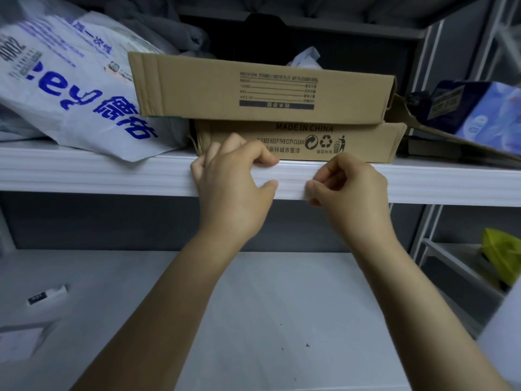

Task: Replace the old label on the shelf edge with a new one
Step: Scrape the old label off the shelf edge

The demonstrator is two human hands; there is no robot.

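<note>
The white shelf edge (112, 176) runs across the middle of the view. My left hand (234, 187) grips it, fingers curled over the top lip and thumb pressed on the front face. Just to the right, my right hand (346, 187) has its fingers curled, and thumb and forefinger pinch the end of a pale label strip (291, 185) that lies flat on the shelf front between my hands. The strip is nearly the same white as the shelf, so its outline is hard to make out. A small white label with dark print (46, 296) lies on the lower shelf at the left.
Two flat cardboard boxes (262, 88) are stacked on the shelf right behind my hands. A white bag with blue print (73, 88) lies at the left, a blue pack (479, 108) at the right. The lower shelf (282, 306) holds a white box (22, 340); something yellow (501, 252) sits far right.
</note>
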